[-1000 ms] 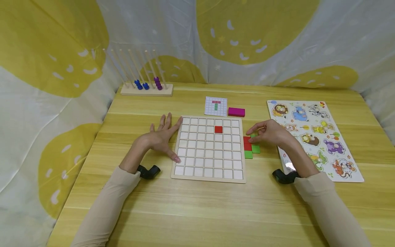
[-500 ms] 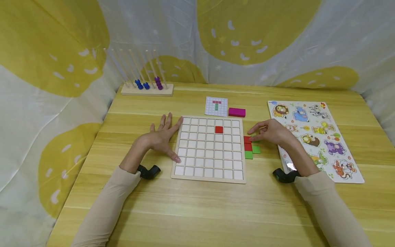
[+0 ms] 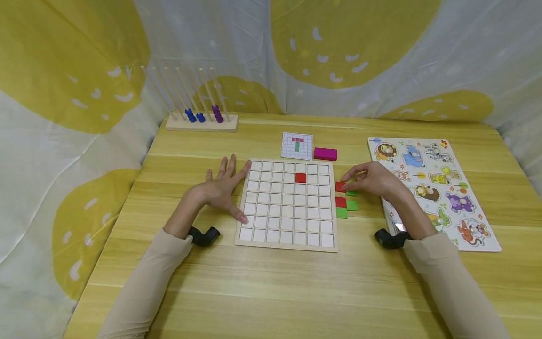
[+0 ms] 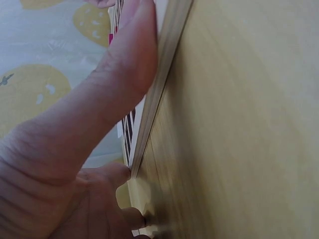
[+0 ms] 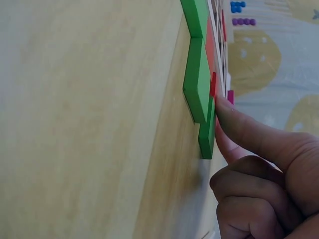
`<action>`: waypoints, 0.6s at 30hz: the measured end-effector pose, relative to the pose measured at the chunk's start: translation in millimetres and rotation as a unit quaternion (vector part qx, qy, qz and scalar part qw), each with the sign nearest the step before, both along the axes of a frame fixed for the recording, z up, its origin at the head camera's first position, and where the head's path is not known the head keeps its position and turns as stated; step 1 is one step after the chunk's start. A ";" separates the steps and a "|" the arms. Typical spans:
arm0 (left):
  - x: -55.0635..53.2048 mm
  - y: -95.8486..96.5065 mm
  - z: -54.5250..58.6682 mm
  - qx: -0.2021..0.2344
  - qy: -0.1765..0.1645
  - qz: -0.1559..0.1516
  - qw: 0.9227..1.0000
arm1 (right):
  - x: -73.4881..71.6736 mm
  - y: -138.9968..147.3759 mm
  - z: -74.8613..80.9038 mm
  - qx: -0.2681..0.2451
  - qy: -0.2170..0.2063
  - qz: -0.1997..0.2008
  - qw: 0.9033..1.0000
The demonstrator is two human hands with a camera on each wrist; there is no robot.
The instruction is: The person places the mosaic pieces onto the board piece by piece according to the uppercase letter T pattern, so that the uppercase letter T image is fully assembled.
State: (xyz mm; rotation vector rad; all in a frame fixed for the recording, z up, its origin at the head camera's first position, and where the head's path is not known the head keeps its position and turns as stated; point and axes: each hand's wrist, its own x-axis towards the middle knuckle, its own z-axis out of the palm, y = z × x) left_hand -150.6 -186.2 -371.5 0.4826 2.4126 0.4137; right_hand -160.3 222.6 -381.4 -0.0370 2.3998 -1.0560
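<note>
My left hand [image 3: 218,190] rests with spread fingers along the left side of a wooden grid board [image 3: 286,249]. Its thumb [image 4: 112,82] lies on the frame, and the index finger reaches the far left corner. One red square tile [image 3: 300,178] sits in a cell of the board's second row. Beside the board's right edge, my right hand [image 3: 369,180] pinches another red tile [image 3: 339,186] between thumb and index finger, the other fingers curled in. A third red tile [image 3: 340,202] and several green tiles [image 3: 352,205] lie flat just nearer, one green partly under the hand.
Beyond the board lie a pattern card [image 3: 297,146] with a red and green T and a magenta block [image 3: 325,154]. An animal puzzle board [image 3: 432,193] lies under the right forearm. A peg stand [image 3: 201,123] with blue and purple beads stands at the back left.
The red tile at my right fingertips has slid away from the other red tile, toward the back of the table, leaving a gap. My left hand has stayed in place.
</note>
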 end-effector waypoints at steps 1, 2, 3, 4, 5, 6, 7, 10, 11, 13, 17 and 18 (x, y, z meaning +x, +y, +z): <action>0.1 0.0 -0.1 0.000 0.000 0.000 1.000 | -1.0 0.3 0.0 0.002 0.002 -0.002 1.000; 0.2 -0.2 0.0 0.000 0.001 -0.001 1.000 | -2.0 0.6 -0.1 0.003 0.003 -0.005 1.000; 0.3 -0.3 -0.1 0.000 0.001 0.000 1.000 | -3.1 1.1 -0.4 0.003 0.004 -0.005 1.000; 0.4 -0.2 0.1 0.001 0.001 -0.001 1.000 | -3.8 1.5 -0.3 0.002 0.004 -0.007 1.000; 0.4 -0.1 0.3 0.001 0.001 -0.001 1.000 | -4.4 1.9 -0.2 0.002 0.005 -0.008 1.000; 0.5 -0.1 0.4 0.001 0.000 -0.001 1.000 | -4.6 2.1 -0.1 0.002 0.005 -0.010 1.000; 0.5 -0.1 0.5 0.001 0.000 -0.001 1.000 | -4.9 2.6 0.0 0.002 0.006 -0.009 1.000; 0.6 0.1 0.6 0.002 0.001 -0.002 1.000 | -4.7 3.6 0.1 -0.002 0.008 -0.007 1.000; 0.7 0.2 0.7 0.001 0.001 -0.003 1.000 | -4.4 4.3 0.0 -0.005 0.006 -0.007 1.000; 0.7 0.3 0.8 0.002 0.001 -0.004 1.000 | -3.4 5.0 0.1 -0.009 0.003 -0.005 1.000; 1.2 0.1 1.0 0.005 0.001 -0.003 1.000 | -1.2 5.6 0.7 -0.013 -0.005 -0.002 1.000; 1.2 0.0 1.1 0.006 0.001 -0.003 1.000 | -0.6 5.4 0.9 -0.013 -0.006 -0.001 1.000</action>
